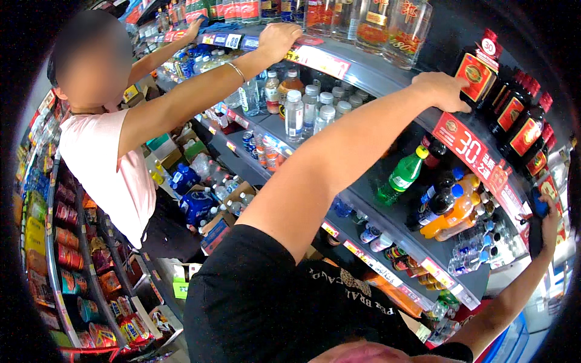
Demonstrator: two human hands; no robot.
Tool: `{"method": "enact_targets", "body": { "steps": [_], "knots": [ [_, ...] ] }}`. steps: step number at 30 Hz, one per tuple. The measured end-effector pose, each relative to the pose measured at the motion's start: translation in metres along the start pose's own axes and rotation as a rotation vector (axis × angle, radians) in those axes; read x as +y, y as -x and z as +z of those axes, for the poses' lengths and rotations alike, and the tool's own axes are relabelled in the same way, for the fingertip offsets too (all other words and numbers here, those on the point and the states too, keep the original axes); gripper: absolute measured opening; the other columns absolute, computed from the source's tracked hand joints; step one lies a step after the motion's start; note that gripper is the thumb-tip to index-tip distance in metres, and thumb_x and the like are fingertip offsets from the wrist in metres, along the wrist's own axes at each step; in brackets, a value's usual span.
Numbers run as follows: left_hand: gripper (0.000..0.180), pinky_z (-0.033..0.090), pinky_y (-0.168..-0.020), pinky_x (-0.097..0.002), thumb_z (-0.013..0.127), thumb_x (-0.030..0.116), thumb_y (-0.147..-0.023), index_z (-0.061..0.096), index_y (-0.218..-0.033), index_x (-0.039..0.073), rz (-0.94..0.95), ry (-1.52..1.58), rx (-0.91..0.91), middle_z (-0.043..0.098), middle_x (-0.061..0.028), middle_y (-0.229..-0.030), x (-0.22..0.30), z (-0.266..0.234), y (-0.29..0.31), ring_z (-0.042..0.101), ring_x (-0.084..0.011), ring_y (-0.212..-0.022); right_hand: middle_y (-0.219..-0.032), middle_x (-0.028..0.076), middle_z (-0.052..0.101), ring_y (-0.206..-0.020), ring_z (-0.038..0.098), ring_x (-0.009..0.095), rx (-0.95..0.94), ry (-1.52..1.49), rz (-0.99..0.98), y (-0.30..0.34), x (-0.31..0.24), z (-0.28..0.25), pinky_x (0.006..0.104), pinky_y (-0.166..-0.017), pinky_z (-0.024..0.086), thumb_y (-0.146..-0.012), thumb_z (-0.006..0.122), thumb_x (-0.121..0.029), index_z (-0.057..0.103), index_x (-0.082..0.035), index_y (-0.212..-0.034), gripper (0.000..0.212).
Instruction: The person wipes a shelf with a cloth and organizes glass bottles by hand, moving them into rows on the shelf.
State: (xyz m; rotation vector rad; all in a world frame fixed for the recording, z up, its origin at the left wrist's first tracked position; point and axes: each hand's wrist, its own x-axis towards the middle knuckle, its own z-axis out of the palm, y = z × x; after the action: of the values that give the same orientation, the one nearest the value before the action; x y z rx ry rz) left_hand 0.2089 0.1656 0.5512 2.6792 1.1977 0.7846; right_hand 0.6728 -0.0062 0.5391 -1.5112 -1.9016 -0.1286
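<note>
My left hand [443,92] reaches across to the upper shelf. Its fingers and thumb close around the lower part of a dark bottle [476,78] with a red-and-gold label and a round tag at its neck. Several similar dark bottles [525,134] with red caps stand to its right. At the far right, my right hand [549,219] is closed on a dark and blue thing [536,227], maybe a cloth, beside the shelf edge. Its exact kind is unclear. Clear glass bottles [407,33] stand left of the bottle at my left hand.
A person [109,157] in a pale top stands at the left, one hand on the shelf edge, the other near a blue cloth [221,27]. Lower shelves hold drinks, including a green bottle [404,174] and orange bottles [451,209]. A red price sign [469,145] hangs below my left hand. Packet shelves [63,242] line the left.
</note>
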Motion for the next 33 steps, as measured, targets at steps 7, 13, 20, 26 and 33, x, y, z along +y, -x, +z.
{"method": "enact_targets", "body": {
  "steps": [7,13,20,26,33],
  "knots": [
    [0.052,0.042,-0.089,-0.0422,0.053,0.053,-0.074,0.056,-0.115,0.021,-0.024,0.022,0.016,0.055,-0.0099,-0.116,0.007,-0.003,0.006,0.052,-0.0287,-0.108,-0.094,0.008,0.055,-0.06,0.059,0.017,-0.003,0.003,0.021,0.007,0.013,-0.008,0.0261,-0.048,0.048,-0.081,0.035,0.003,0.051,-0.007,-0.097,0.025],
    [0.054,0.047,-0.074,-0.0392,0.057,0.054,-0.071,0.064,-0.095,0.006,0.166,0.019,0.074,0.064,-0.0162,-0.09,-0.018,0.007,-0.028,0.061,-0.0326,-0.08,-0.094,0.009,0.055,-0.058,0.06,0.018,0.002,-0.004,-0.004,0.0,0.01,-0.005,0.0262,-0.047,0.048,-0.082,0.034,0.003,0.051,-0.007,-0.099,0.026],
    [0.078,0.047,-0.08,-0.0379,0.073,0.046,-0.061,0.048,-0.115,-0.005,-0.065,0.387,0.255,0.053,-0.0225,-0.112,-0.032,-0.015,-0.038,0.054,-0.0288,-0.101,-0.086,0.007,0.054,-0.054,0.059,0.015,-0.025,-0.06,0.138,-0.003,-0.036,0.003,0.0253,-0.043,0.045,-0.083,0.035,0.0,0.05,-0.008,-0.095,0.021],
    [0.109,0.033,-0.098,-0.0463,0.082,0.032,-0.056,0.014,-0.134,-0.001,-0.164,0.802,0.097,0.033,-0.0232,-0.133,-0.014,-0.005,-0.047,0.033,-0.0316,-0.124,-0.083,0.004,0.054,-0.057,0.054,0.011,-0.005,-0.103,0.182,-0.003,-0.055,0.01,0.0236,-0.047,0.045,-0.083,0.041,-0.002,0.052,-0.007,-0.089,0.013],
    [0.055,0.043,-0.08,-0.0356,0.082,0.025,-0.057,0.06,-0.104,0.006,-0.046,0.832,0.096,0.062,-0.0111,-0.102,-0.023,0.006,-0.08,0.057,-0.0224,-0.093,-0.089,0.002,0.056,-0.081,0.053,0.012,0.05,0.102,0.038,-0.003,-0.045,0.007,0.0246,-0.073,0.043,-0.075,0.041,0.008,0.054,-0.005,-0.091,0.025]
  ]
}}
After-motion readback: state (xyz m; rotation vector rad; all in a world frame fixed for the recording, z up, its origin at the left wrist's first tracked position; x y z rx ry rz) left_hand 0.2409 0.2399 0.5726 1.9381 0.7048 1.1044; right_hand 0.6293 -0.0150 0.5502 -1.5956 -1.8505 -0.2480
